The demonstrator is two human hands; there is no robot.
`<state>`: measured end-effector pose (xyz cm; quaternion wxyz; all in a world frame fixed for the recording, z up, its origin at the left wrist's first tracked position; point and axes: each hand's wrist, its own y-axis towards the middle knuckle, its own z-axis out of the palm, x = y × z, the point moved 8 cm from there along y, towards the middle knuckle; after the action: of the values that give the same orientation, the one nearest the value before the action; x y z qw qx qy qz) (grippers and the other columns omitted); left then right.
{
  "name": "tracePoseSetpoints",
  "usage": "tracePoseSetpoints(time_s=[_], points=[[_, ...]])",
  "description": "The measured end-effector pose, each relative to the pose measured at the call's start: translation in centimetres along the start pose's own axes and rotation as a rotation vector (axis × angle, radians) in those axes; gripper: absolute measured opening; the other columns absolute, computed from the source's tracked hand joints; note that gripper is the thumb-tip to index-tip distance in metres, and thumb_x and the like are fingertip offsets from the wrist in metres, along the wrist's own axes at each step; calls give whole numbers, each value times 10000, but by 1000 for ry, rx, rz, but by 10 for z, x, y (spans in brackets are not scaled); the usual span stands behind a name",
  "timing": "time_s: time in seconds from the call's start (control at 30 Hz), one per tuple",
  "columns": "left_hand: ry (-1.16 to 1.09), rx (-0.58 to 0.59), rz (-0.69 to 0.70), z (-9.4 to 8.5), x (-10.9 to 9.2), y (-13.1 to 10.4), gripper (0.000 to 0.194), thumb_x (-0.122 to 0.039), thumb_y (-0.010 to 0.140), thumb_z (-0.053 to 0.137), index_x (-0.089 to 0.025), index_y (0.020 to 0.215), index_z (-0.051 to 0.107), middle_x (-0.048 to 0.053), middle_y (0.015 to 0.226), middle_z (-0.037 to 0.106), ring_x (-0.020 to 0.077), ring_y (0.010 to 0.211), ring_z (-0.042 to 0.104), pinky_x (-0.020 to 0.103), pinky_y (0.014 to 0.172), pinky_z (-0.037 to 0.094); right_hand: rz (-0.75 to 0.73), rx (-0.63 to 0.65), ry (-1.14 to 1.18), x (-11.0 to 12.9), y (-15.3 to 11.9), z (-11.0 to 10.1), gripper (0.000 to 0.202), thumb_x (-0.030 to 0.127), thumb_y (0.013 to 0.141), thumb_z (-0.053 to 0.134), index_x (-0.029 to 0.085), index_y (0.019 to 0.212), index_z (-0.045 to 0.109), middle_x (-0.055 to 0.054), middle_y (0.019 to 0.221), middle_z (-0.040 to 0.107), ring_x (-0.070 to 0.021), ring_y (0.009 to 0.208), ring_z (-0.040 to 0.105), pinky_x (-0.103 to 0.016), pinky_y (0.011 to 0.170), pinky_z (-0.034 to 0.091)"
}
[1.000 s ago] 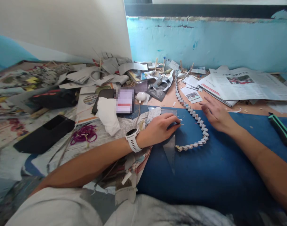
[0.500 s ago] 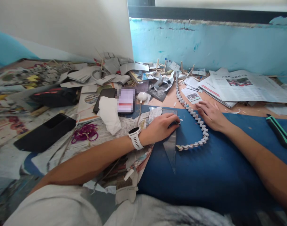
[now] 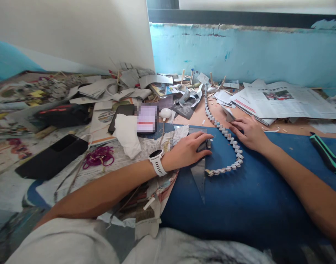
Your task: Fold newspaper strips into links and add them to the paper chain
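My left hand [image 3: 191, 148], with a white watch on its wrist, rests over a clear triangular ruler [image 3: 198, 176] on the blue mat [image 3: 228, 209]. Its fingers are spread around a small grey piece [image 3: 208, 143] lying by the fingertips. My right hand [image 3: 252, 134] pinches a small printed paper piece [image 3: 227, 113], lifted at one edge above the tabletop. Between my hands a folded-paper zigzag chain [image 3: 238, 150] curves across the mat, its lower end near the ruler.
A green and black cutter [image 3: 326, 153] lies at the right. Newspapers [image 3: 291, 101] are stacked at the back right. Paper scraps, a phone [image 3: 146, 118], a white round case [image 3: 166, 113], purple string [image 3: 98, 157] and a black power bank [image 3: 53, 156] crowd the left.
My right hand has taken hold of the printed paper piece and tilted it up off the table. The fingers of my left hand have opened, showing the small grey piece.
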<state>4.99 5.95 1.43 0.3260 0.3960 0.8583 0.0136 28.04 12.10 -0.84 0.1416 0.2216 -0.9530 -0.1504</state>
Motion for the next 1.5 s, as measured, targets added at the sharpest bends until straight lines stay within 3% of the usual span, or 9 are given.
tracePoseSetpoints(time_s=[0.2,0.3,0.43,0.57,0.87,0.97,1.07,1.4,1.5], points=[[2,5,7,0,0,0,525,-404,976,668,-208,1440,523,166,1423,601,304,1282,624,483,1093,531,52,-303,87,8,-6,-38,138,320,968,623,244,1061,691,-95,1047,728,-294,1014,703,-466,914,570],[-2,6,13,1,0,0,530,-412,972,673,-206,1438,527,170,1421,603,307,1290,620,488,1096,530,130,-412,138,14,-12,-56,128,280,939,654,246,1059,684,-68,994,724,-263,933,723,-414,841,579],[-22,-10,9,-1,-1,0,518,-412,979,663,-204,1434,531,172,1418,608,307,1288,625,496,1097,531,207,-468,205,28,-18,-72,403,263,901,703,231,1299,649,-66,1042,717,-231,918,727,-368,811,591],[-91,-77,17,-5,-2,1,500,-378,987,658,-205,1438,528,164,1410,621,301,1273,641,496,1104,531,197,-531,441,44,-22,-82,201,262,930,700,223,1120,757,-61,1066,694,-198,965,698,-336,870,586],[-767,-269,-209,-11,17,4,733,-325,895,782,-221,1512,400,157,1342,674,232,1079,751,373,954,647,293,-139,1073,63,-22,-30,188,364,859,829,232,969,753,-17,847,753,-170,736,732,-301,705,630],[-814,-322,-252,-13,23,3,589,-324,917,754,-197,1433,502,94,1085,762,180,900,761,293,797,653,277,-124,1079,66,-22,-27,176,366,859,826,237,947,745,-15,848,753,-176,749,728,-313,716,638],[-779,-280,-263,-11,23,3,289,-339,919,750,-162,1144,714,28,805,748,134,706,719,242,667,623,268,-88,1060,66,-23,-26,148,345,901,782,241,997,739,-10,854,755,-173,763,727,-296,706,627],[-1008,-180,-187,-17,2,2,271,-310,919,746,-126,1117,763,119,1045,801,240,920,807,372,877,695,196,-132,1004,67,-25,-31,106,188,902,715,247,942,794,-18,871,783,-190,756,774,-316,718,647],[-951,-250,-231,-18,6,1,293,-344,895,778,-119,1081,754,97,928,810,225,838,810,350,824,705,178,-105,1021,68,-24,-33,103,207,886,725,235,963,786,-31,942,787,-193,858,768,-327,821,654]])
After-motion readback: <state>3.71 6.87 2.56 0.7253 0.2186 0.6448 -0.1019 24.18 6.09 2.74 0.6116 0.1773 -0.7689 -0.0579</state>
